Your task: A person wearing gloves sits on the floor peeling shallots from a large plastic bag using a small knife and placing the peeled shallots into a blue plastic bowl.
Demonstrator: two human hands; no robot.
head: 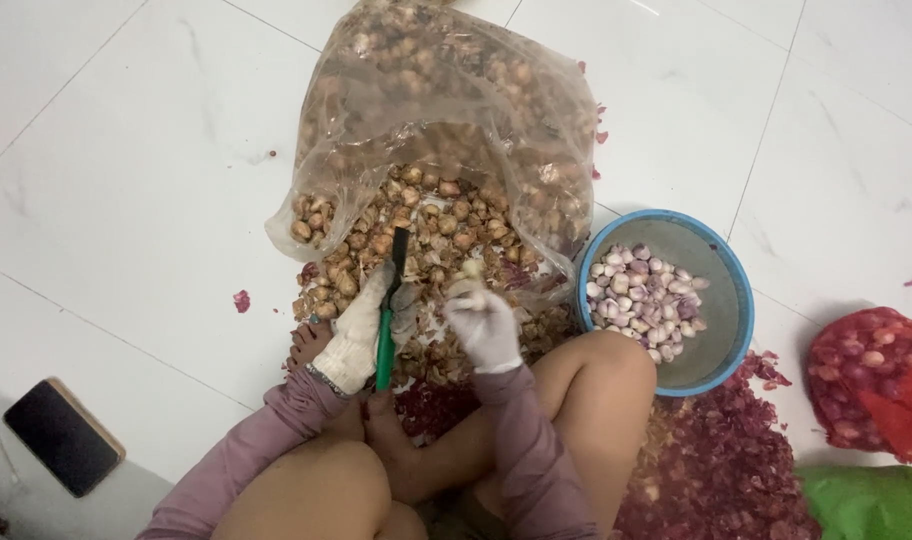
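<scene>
Phone (64, 436) lay face-up on the tiles. Left hand (361, 330) (gloved) gripped a green-handled knife (389, 320), blade over the unpeeled shallots (416, 215) spilling from a clear bag (446, 90). Right hand (483, 322) pinched one shallot (469, 272). Blue-rimmed bowl (721, 290) held peeled bulbs (641, 300); red mesh sack (866, 385) sat farthest right.

My left hand (361, 325) and right hand (484, 325) wear white gloves; long mauve sleeves (536, 450) cover my arms, a bracelet (326, 380) circling the left wrist.
</scene>
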